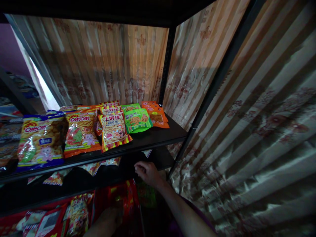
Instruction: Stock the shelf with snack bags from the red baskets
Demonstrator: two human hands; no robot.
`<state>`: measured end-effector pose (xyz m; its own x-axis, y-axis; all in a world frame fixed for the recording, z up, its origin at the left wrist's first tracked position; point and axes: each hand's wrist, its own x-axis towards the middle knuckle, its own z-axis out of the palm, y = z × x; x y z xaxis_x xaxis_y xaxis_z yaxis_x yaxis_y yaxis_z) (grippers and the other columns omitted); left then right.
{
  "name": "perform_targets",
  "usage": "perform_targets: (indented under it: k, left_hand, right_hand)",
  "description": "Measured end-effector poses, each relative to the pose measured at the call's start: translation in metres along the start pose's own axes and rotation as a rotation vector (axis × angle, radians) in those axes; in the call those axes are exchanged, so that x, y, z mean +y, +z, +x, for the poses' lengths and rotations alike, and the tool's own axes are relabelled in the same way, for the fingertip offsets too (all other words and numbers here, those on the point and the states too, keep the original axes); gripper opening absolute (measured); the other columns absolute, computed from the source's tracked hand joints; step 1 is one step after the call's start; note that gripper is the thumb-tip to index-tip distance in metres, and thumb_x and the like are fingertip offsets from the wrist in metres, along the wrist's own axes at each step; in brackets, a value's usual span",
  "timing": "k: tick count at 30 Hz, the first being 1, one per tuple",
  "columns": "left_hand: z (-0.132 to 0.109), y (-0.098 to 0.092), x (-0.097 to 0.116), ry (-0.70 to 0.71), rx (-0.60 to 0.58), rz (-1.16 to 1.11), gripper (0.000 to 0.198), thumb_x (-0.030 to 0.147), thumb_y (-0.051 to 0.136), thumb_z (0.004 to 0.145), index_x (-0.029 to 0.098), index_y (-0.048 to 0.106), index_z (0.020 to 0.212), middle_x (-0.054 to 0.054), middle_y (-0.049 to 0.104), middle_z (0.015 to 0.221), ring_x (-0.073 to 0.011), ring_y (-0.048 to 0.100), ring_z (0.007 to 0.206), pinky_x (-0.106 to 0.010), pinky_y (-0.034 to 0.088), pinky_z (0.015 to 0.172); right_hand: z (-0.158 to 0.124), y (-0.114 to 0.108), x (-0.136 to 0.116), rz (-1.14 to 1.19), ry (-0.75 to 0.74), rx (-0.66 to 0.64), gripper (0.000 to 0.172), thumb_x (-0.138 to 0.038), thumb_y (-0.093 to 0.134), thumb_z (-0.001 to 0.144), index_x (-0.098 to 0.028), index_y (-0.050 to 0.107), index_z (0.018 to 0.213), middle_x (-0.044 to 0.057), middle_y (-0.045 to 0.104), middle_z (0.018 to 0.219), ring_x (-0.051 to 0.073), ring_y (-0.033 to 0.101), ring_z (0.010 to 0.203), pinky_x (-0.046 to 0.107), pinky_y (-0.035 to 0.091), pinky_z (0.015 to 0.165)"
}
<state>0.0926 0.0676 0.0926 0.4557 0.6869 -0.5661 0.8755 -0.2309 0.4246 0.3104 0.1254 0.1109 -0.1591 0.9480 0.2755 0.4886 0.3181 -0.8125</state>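
Note:
My right hand [147, 173] hangs just below the front edge of the upper shelf [158, 143], its fingers curled; whether anything is in them is too dark to tell. Low in the view, my left hand [111, 217] reaches among red packaging [128, 197], its fingers lost in shadow. On the upper shelf stand snack bags: a blue and yellow bag [41, 141], an orange bag [82, 133], a red and yellow striped bag [115, 130], green bags [138, 121] and orange pouches [156, 115].
Under the upper shelf, a lower shelf [161, 158] holds more bags [55, 177]. A red basket [93, 205] with packets [79, 214] is at the bottom left. Dark shelf posts [197, 115] and pleated curtains [259, 131] close off the right side.

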Motion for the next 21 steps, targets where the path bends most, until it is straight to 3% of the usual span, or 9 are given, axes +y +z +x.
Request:
perform_targets:
  k: [3, 9, 14, 17, 19, 21]
  left_hand:
    - [-0.003, 0.011, -0.018, -0.038, -0.026, 0.018, 0.037, 0.022, 0.047, 0.087, 0.029, 0.057, 0.121, -0.004, 0.059, 0.126, -0.0221, 0.052, 0.119, -0.036, 0.036, 0.103]
    - [-0.007, 0.032, -0.068, -0.115, -0.048, 0.028, 0.047, 0.028, 0.039, 0.085, 0.017, 0.055, 0.127, -0.012, 0.058, 0.129, -0.0245, 0.052, 0.120, -0.035, 0.036, 0.101]
    - [-0.010, 0.059, -0.116, -0.211, 0.106, -0.232, 0.034, 0.020, 0.049, 0.077, 0.018, 0.068, 0.106, -0.012, 0.067, 0.113, -0.0265, 0.057, 0.111, -0.038, 0.036, 0.099]
    - [0.001, 0.080, -0.123, -0.311, 0.192, -0.473, 0.026, 0.014, 0.051, 0.075, 0.017, 0.070, 0.092, -0.010, 0.070, 0.102, -0.0263, 0.059, 0.107, -0.038, 0.038, 0.097]
    - [0.017, 0.094, -0.117, -0.349, 0.217, -0.577, 0.024, 0.014, 0.052, 0.077, 0.017, 0.069, 0.093, -0.009, 0.069, 0.103, -0.0259, 0.059, 0.106, -0.038, 0.039, 0.095]
    - [0.036, 0.107, -0.107, -0.375, 0.212, -0.724, 0.019, 0.015, 0.053, 0.080, 0.014, 0.067, 0.094, -0.009, 0.069, 0.099, -0.0244, 0.061, 0.100, -0.037, 0.043, 0.090]
  right_hand:
    - [-0.002, 0.000, 0.004, -0.007, 0.013, -0.030, 0.022, -0.027, 0.048, 0.084, -0.019, 0.068, 0.089, 0.001, 0.068, 0.070, 0.010, 0.060, 0.059, 0.019, 0.042, 0.056]
    - [0.000, 0.004, 0.011, -0.056, 0.041, -0.159, 0.024, -0.030, 0.048, 0.085, -0.018, 0.068, 0.091, 0.002, 0.069, 0.074, 0.011, 0.061, 0.063, 0.020, 0.043, 0.060]
    - [-0.001, 0.016, 0.019, -0.173, 0.067, -0.376, 0.025, -0.029, 0.050, 0.084, -0.017, 0.067, 0.098, 0.004, 0.071, 0.082, 0.013, 0.064, 0.073, 0.021, 0.043, 0.066]
    - [-0.005, 0.027, 0.021, -0.308, 0.112, -0.624, 0.025, -0.026, 0.052, 0.082, -0.018, 0.066, 0.102, 0.005, 0.072, 0.087, 0.015, 0.065, 0.075, 0.022, 0.041, 0.063]
    - [-0.009, 0.033, 0.018, -0.390, 0.117, -0.780, 0.025, -0.025, 0.052, 0.081, -0.019, 0.066, 0.101, 0.006, 0.071, 0.088, 0.017, 0.064, 0.074, 0.022, 0.040, 0.060]
    - [-0.011, 0.038, 0.013, -0.419, 0.108, -0.857, 0.028, -0.024, 0.051, 0.082, -0.018, 0.065, 0.105, 0.008, 0.071, 0.091, 0.018, 0.064, 0.076, 0.023, 0.040, 0.061]
